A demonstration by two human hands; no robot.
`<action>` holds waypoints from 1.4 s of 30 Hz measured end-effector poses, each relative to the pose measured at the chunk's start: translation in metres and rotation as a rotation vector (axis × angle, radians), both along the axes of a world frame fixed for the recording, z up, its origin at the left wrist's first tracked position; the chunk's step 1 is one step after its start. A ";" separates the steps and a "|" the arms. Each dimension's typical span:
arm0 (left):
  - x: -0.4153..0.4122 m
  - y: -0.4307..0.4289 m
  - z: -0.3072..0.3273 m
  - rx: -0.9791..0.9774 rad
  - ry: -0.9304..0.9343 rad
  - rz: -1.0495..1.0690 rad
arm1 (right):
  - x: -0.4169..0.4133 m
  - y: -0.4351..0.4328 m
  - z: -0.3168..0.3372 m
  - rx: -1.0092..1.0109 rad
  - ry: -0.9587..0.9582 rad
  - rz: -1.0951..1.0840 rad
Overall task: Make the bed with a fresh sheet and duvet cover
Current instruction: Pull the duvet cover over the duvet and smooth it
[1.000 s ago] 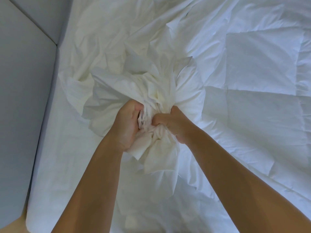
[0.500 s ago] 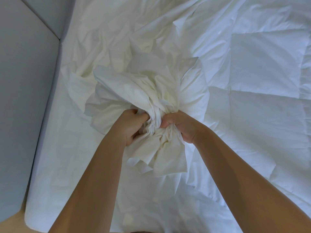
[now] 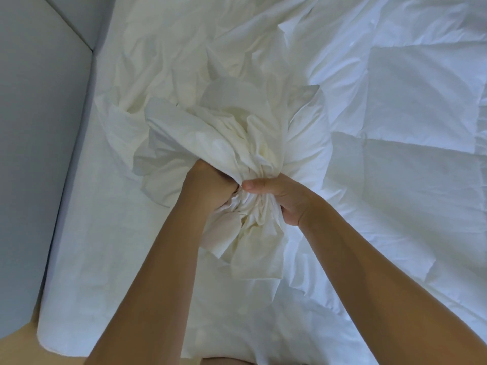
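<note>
- Both hands are clenching one gathered neck of the duvet cover (image 3: 218,138). The left hand (image 3: 208,185) is closing on it from 9 o'clock and the right hand (image 3: 276,198) from 3 o'clock, the two nearly touching.
- Each grip is holding tight, with cloth filling the fist.
- From the grip, the bulk of the cover is fanning out toward 12 o'clock and a shorter tail is hanging toward 6 — so the bunch's long axis is running 12 to 6.
- The quilted duvet (image 3: 411,122) is lying at 2 to 3 o'clock of the grip, touching the bunch. The right hand is sitting nearer to it, so I'd judge that hand the likelier to reach it.
- The sheet (image 3: 87,233) is covering the bed at 8 o'clock, running along the grey wall panel (image 3: 39,127).
- Whether a duvet corner is already sitting inside the bunch — I am not managing to tell.
</note>
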State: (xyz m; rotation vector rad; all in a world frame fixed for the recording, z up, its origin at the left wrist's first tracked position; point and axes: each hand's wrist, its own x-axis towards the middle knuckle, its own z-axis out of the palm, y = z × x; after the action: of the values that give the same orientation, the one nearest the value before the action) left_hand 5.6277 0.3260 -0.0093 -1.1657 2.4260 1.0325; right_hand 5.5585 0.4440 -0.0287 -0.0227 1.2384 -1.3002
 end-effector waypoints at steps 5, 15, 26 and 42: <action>-0.012 0.003 0.008 0.065 -0.002 0.105 | -0.010 -0.002 0.002 0.025 -0.121 -0.038; 0.011 -0.012 0.015 0.920 0.227 0.529 | -0.014 0.001 -0.002 -0.051 -0.108 -0.091; 0.007 -0.004 -0.002 0.487 0.120 0.274 | -0.009 0.001 -0.002 -0.037 -0.078 -0.055; 0.017 0.001 -0.013 0.612 0.267 0.377 | -0.006 0.007 -0.008 -0.049 -0.158 -0.155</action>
State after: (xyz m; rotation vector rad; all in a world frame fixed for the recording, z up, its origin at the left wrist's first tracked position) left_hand 5.6452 0.3272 -0.0221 -1.3288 1.8429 1.9748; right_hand 5.5520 0.4510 -0.0364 0.1411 1.0904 -1.4379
